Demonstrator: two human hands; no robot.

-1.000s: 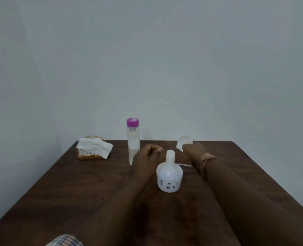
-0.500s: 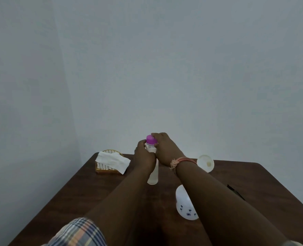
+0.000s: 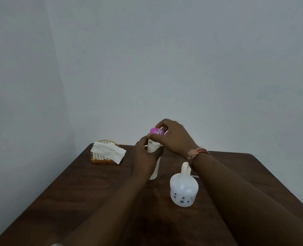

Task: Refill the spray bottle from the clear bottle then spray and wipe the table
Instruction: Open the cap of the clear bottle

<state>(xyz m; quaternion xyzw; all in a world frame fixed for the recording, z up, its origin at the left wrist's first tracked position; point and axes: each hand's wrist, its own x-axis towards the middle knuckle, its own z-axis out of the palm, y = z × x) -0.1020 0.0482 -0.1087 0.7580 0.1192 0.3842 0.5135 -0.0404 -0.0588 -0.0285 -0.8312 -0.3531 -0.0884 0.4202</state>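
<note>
1. the left hand [image 3: 144,153] wraps around the clear bottle [image 3: 154,161], which stands upright on the brown worktop [image 3: 86,189].
2. the right hand [image 3: 173,139] pinches the pink cap [image 3: 157,131] on top of that bottle with its fingers and thumb.
3. the white spray bottle [image 3: 183,189] stands just to the right, near the right wrist, with its neck open.
4. a gold basket [image 3: 102,157] with a white tissue [image 3: 108,151] sits at the back left of the worktop.
</note>
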